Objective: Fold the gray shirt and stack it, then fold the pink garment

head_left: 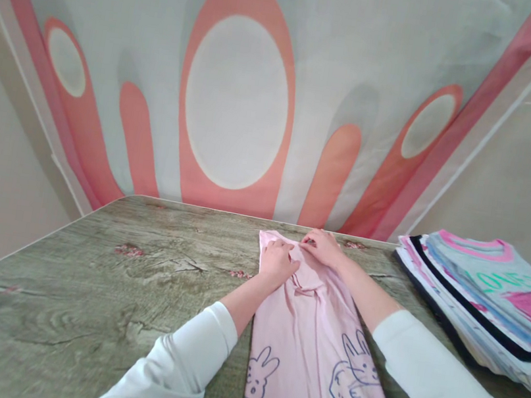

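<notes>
A pink garment (302, 351) with dark-outlined rabbit drawings lies lengthwise on the wood-patterned table, its near end running out of view. Whether it is a shirt or trousers I cannot tell. Near its far end, my left hand (280, 262) rests on the cloth with curled fingers, gripping a bit of it. My right hand (322, 246) pinches the far edge just to the right of it. Between the hands and a little nearer, the fabric bunches into small creases. My fingertips are partly hidden.
On the right, a stack of folded clothes (474, 303) stands on the table (80, 304), topped by a grey shirt with a pink collar. A backdrop (240, 102) with pink and white shapes hangs behind the table's far edge.
</notes>
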Demonstrator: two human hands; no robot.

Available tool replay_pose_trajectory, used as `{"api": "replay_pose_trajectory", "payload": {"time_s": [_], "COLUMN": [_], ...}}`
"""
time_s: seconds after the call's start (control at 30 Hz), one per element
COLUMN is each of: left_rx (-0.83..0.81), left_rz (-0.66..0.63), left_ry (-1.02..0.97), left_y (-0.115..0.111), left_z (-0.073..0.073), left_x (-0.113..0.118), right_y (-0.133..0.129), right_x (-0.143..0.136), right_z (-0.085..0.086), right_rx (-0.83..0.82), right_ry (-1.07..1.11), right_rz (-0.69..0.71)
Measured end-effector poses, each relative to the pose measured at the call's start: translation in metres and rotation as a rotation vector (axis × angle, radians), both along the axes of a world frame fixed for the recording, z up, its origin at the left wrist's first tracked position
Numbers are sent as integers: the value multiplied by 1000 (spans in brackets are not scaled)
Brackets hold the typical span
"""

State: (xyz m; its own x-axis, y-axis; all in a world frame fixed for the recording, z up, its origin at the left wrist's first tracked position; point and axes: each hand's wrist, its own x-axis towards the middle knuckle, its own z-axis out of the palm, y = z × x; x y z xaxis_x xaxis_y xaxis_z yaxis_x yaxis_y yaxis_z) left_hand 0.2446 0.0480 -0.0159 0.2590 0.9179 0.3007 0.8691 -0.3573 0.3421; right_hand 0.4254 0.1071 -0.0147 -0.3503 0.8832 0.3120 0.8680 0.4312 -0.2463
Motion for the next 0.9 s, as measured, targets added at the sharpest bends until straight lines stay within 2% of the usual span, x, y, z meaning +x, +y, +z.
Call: {"api": "replay_pose_trajectory", "payload": {"time_s": [0.1,0.23,0.33,0.47,0.57,0.8,0.9], "left_rx": [25,65,62,64,61,62,119], "left_rz": [29,29,10,-20,-34,-30,-94], "left_ry": [58,119,151,167,165,107,85], "left_y": [-4,-5,-1,4,5,7,8], "left_z": [-1,-2,-3,-2,-3,2,9], "left_x": [1,-1,-5,-9,-10,-16,-18], "right_y": [0,-11,-29,-60,-74,-76,-77], "right_x": [-4,-10,-13,-12,-9,-9,-10], "right_z": [-6,-10,-9,-10,-12,-14,-14], "right_rx": [2,126,162,104,73,97,99], "right_ry": [32,88,182,295,333,325,308], "right_rz": [-70,-168,-105,53,112,110,108]}}
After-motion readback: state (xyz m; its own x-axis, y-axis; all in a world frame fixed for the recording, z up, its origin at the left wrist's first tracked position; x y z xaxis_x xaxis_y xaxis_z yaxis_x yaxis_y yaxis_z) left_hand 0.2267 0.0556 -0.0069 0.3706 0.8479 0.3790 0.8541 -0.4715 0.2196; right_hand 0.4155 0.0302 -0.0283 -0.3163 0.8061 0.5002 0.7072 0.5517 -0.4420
